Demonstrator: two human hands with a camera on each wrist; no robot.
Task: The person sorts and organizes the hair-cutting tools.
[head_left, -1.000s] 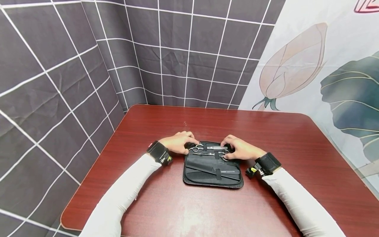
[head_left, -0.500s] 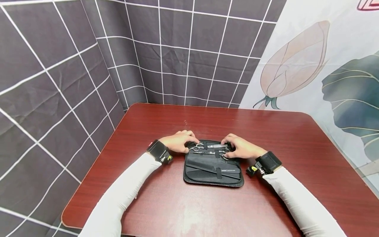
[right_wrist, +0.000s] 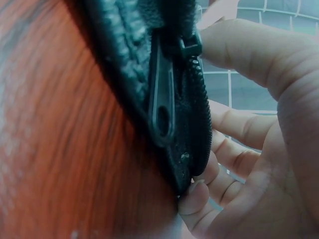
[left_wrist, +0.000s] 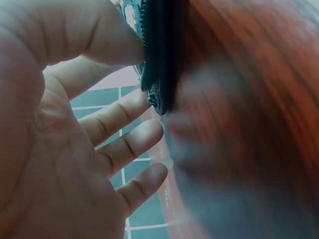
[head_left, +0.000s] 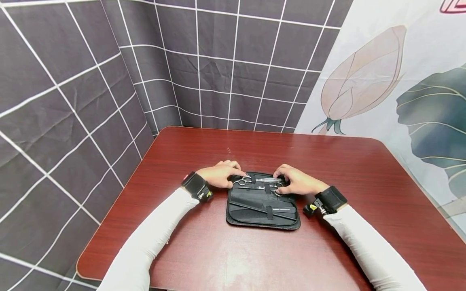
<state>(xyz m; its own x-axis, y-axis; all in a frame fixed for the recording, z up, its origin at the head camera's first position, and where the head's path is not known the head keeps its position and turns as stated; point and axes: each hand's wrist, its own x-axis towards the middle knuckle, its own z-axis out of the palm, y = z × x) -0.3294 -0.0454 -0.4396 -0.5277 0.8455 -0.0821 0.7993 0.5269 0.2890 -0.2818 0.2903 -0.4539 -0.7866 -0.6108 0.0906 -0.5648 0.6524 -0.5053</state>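
Observation:
A black zip case lies unfolded on the red-brown table. Two pairs of silver scissors, the upper and the lower, lie under straps in its far half, and a black comb is strapped nearer. My left hand rests at the far left corner, its index fingertip by a scissor ring; its thumb touches the zip edge in the left wrist view. My right hand rests over the far right side, thumb by the lower scissors' rings. A zip pull hangs beside it.
A dark cloth with white grid lines hangs behind and to the left of the table. A pale cloth printed with a flower bud and a dark green leaf hangs at the right.

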